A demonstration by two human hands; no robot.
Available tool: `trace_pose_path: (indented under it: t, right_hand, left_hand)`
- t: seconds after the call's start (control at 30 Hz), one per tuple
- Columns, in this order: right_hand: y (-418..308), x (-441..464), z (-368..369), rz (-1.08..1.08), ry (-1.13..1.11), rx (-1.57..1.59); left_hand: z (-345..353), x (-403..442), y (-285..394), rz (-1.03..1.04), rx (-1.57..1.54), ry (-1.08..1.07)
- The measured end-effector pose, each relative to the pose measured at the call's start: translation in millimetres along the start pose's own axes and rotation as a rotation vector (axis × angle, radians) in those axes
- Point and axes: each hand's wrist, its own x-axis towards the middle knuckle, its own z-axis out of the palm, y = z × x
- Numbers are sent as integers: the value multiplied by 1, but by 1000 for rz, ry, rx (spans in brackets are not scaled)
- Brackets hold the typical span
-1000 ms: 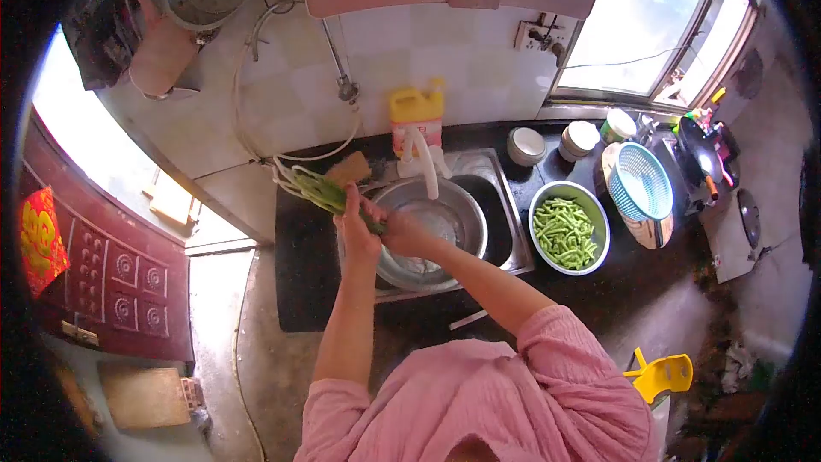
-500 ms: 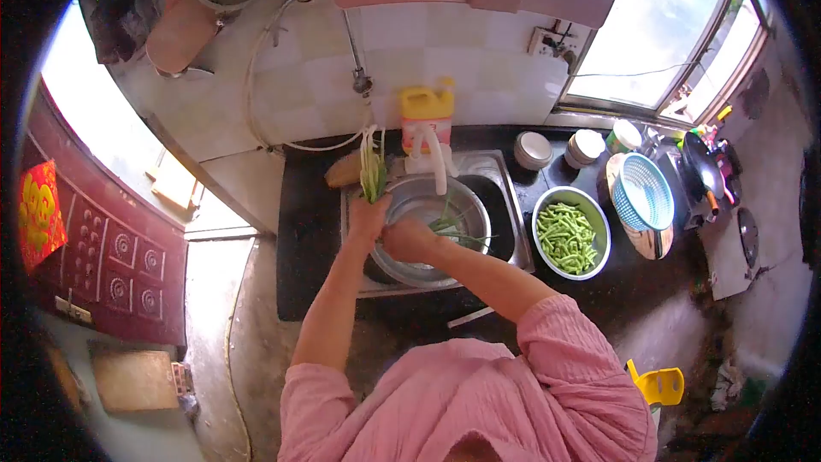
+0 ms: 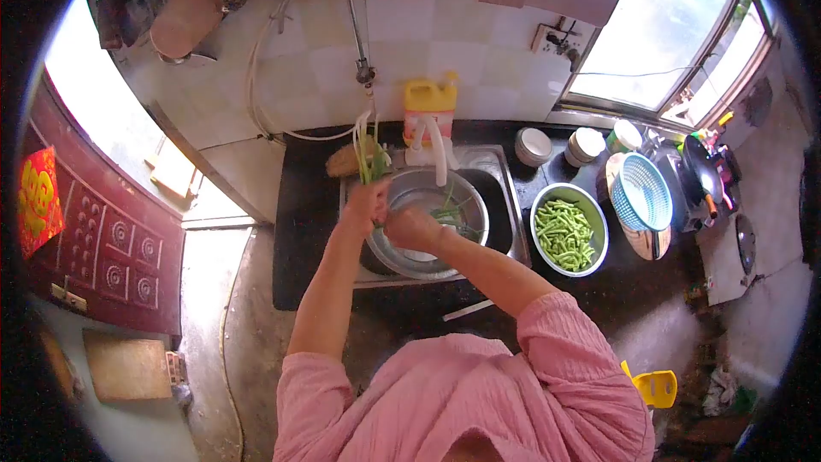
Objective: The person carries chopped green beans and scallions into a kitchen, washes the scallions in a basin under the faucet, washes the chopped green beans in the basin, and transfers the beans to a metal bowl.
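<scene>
My left hand [image 3: 369,204] is closed around a bunch of scallions [image 3: 373,161], whose pale root ends point up and away from me. Right beside it, my right hand [image 3: 413,229] is curled shut over the leafy part of the bunch; its fingers are mostly hidden from above. Long green leaves [image 3: 450,216] show past the right hand, over the metal basin [image 3: 481,224]. That basin sits in the steel sink [image 3: 516,244], below both hands. A white faucet [image 3: 440,154] reaches over its far rim.
To the right stands a bowl of cut green beans [image 3: 564,235], with a blue colander [image 3: 641,192] on a board beyond it. Stacked bowls [image 3: 534,147] line the back. A yellow jug [image 3: 429,107] stands behind the faucet, and a brown loofah-like item [image 3: 345,162] lies left of it.
My left hand has turned slightly and the scallions' upper ends have spread a little. The right hand stays close against it. The whole view has shifted slightly.
</scene>
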Motion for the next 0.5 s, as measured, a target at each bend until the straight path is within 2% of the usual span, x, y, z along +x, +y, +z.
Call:
trace_pose_path:
  t: [0.07, 0.17, 0.27, 0.37, 0.47, 0.5]
  right_hand:
    - [3, -2, -2, -26, -59, 15]
    - [5, -1, 19, 285, -23, 320]
    - [11, -7, -23, 293, 18, 618]
    - [23, -22, -17, 387, 45, 836]
    - [34, -36, -4, 394, -66, 793]
    - [36, -40, -5, 382, -43, 809]
  left_hand:
    - [4, -7, 3, 52, -48, -24]
    - [9, -10, 3, 141, -77, -18]
    - [18, -26, 17, 224, -123, -13]
    - [18, -33, 28, 255, -237, -28]
    - [6, -25, 34, 276, -275, -102]
    - [12, -31, 41, 294, -286, -99]
